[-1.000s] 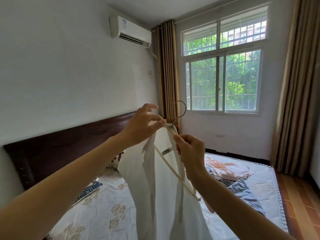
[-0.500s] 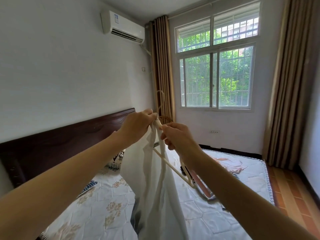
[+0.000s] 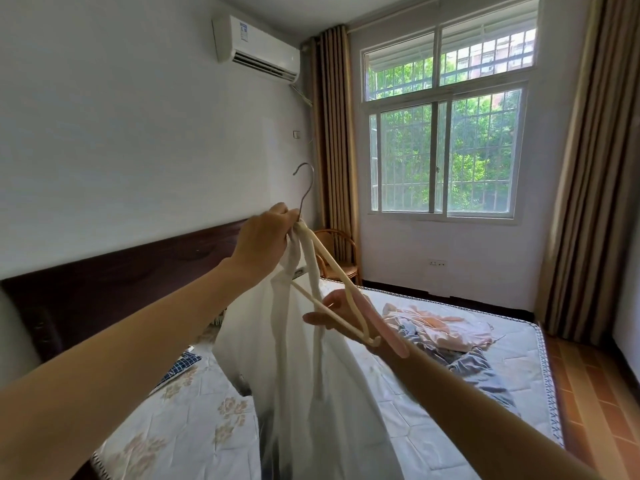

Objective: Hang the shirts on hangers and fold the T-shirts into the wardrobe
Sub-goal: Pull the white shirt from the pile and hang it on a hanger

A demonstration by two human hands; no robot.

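A white shirt (image 3: 304,368) hangs in front of me over the bed, partly on a cream hanger (image 3: 332,271) with a metal hook that points up and left. My left hand (image 3: 265,240) grips the hanger's neck together with the shirt's collar. My right hand (image 3: 353,318) is lower, palm up with fingers spread, under the hanger's right arm and touching it. More clothes lie on the bed: a pink and white pile (image 3: 440,323) and a grey-blue garment (image 3: 478,372).
The bed's patterned mattress (image 3: 433,427) fills the lower view, with a dark headboard (image 3: 114,282) on the left. A rattan chair (image 3: 341,258) stands in the corner by the curtain. Tiled floor (image 3: 595,393) runs along the bed's right side.
My right hand let go near the hanger's neck and dropped to the hanger's right end, now open. The left hand stayed at the neck; the hook now shows above it.
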